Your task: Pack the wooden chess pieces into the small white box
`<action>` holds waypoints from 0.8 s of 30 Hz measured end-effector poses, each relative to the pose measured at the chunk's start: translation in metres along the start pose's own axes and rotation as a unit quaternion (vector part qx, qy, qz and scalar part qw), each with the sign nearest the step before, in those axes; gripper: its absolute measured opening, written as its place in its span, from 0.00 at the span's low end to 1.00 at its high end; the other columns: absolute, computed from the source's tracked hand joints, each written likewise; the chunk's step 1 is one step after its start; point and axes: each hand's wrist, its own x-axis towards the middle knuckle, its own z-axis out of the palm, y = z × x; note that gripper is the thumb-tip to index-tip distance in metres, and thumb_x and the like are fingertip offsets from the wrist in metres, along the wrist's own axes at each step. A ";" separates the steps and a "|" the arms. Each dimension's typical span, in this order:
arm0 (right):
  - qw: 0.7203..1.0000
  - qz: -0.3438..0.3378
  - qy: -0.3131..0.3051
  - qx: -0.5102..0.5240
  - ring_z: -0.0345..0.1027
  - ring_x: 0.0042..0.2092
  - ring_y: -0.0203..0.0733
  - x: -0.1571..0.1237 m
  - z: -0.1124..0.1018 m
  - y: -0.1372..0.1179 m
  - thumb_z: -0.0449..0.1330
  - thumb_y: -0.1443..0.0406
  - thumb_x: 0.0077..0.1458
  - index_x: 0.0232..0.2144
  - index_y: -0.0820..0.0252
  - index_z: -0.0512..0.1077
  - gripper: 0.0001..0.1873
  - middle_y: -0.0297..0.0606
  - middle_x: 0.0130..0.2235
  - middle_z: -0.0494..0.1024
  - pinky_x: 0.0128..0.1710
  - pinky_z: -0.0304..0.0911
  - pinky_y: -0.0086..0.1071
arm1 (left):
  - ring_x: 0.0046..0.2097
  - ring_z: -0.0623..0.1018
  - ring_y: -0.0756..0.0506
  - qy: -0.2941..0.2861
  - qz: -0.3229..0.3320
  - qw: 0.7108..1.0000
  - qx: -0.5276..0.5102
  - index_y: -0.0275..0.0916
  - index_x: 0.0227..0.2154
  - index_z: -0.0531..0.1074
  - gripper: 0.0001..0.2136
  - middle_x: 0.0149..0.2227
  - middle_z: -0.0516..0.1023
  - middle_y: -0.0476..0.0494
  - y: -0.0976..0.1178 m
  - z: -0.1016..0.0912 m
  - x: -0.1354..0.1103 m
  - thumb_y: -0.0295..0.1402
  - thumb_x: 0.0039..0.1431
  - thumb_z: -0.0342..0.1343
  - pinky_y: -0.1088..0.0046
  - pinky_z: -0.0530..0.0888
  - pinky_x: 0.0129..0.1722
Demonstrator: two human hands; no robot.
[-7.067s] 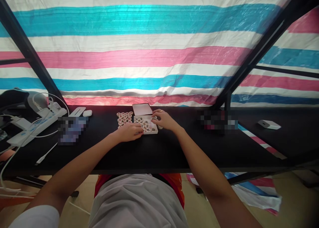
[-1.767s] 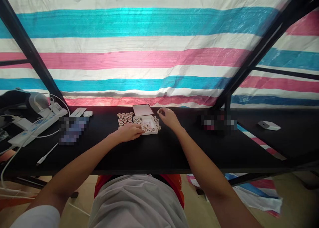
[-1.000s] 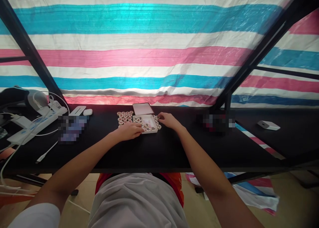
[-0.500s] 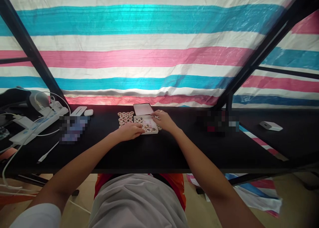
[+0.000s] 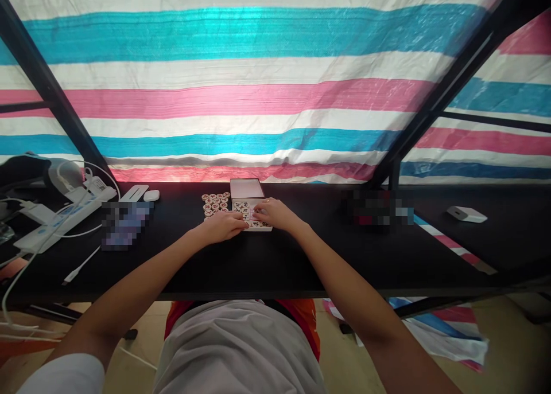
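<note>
Grip-wise, the left hand (image 5: 220,227) has its fingers over the near left corner of a shallow white box (image 5: 260,229), though I can't tell if they're really clamped on it. Right hand (image 5: 279,215) comes over the box's right side, fingertips inside, and whether they're pinching anything I can't tell either (that hand blocks the view). Round pieces with dark characters (image 5: 237,207) sit in the box, which is on a black counter (image 5: 241,273), pale lid (image 5: 247,188) right behind it. Rows of red-marked discs (image 5: 216,199) crowd its left side, partly hidden by the left hand. Further left: a pixelated slab (image 5: 127,227) and a white power strip (image 5: 64,219). Off right, a blurred dark lump (image 5: 372,207).
</note>
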 end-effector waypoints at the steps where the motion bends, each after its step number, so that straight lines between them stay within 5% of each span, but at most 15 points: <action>1: 1.000 0.002 -0.008 0.005 0.68 0.45 0.44 0.000 0.000 0.000 0.56 0.57 0.56 0.40 0.57 0.76 0.15 0.40 0.39 0.79 0.48 0.59 0.32 | 0.40 0.74 0.48 0.000 -0.001 1.000 0.000 0.41 0.43 0.74 0.12 0.37 0.73 0.45 0.000 0.000 0.000 0.28 0.63 0.46 0.76 0.68 0.40; 5: 0.999 0.010 -0.001 0.031 0.68 0.45 0.43 0.000 0.002 -0.001 0.58 0.58 0.55 0.42 0.56 0.75 0.15 0.38 0.38 0.79 0.47 0.59 0.31 | 0.40 0.74 0.48 -0.003 -0.004 1.000 -0.001 0.41 0.43 0.74 0.12 0.38 0.73 0.45 0.001 0.000 0.000 0.28 0.64 0.45 0.76 0.67 0.41; 8: 0.995 0.015 0.069 0.071 0.68 0.45 0.41 0.001 -0.001 0.004 0.56 0.60 0.56 0.45 0.58 0.73 0.16 0.40 0.43 0.77 0.47 0.60 0.30 | 0.41 0.74 0.48 -0.006 -0.005 1.000 -0.002 0.41 0.44 0.74 0.12 0.38 0.73 0.45 0.000 0.000 0.000 0.29 0.63 0.46 0.76 0.68 0.42; 12: 0.984 0.107 0.129 0.062 0.69 0.42 0.41 -0.003 -0.008 0.030 0.55 0.63 0.56 0.46 0.61 0.72 0.16 0.42 0.41 0.77 0.44 0.61 0.30 | 0.42 0.74 0.48 -0.011 -0.008 1.000 -0.005 0.41 0.44 0.73 0.12 0.38 0.73 0.45 -0.002 0.002 0.000 0.29 0.63 0.47 0.76 0.68 0.41; 17: 0.972 0.221 0.059 0.047 0.70 0.44 0.43 -0.009 -0.004 0.067 0.55 0.65 0.55 0.46 0.62 0.71 0.16 0.44 0.44 0.77 0.45 0.61 0.32 | 0.41 0.74 0.48 -0.008 -0.002 1.000 -0.003 0.40 0.44 0.74 0.13 0.38 0.73 0.44 -0.002 0.002 0.000 0.28 0.63 0.46 0.76 0.69 0.41; 24: 0.972 0.230 0.000 0.049 0.70 0.42 0.44 -0.010 -0.005 0.070 0.58 0.63 0.53 0.42 0.62 0.73 0.15 0.43 0.42 0.77 0.41 0.62 0.30 | 0.41 0.74 0.48 -0.003 -0.001 1.000 -0.008 0.41 0.43 0.74 0.12 0.38 0.73 0.45 -0.001 0.001 0.000 0.28 0.63 0.46 0.76 0.69 0.40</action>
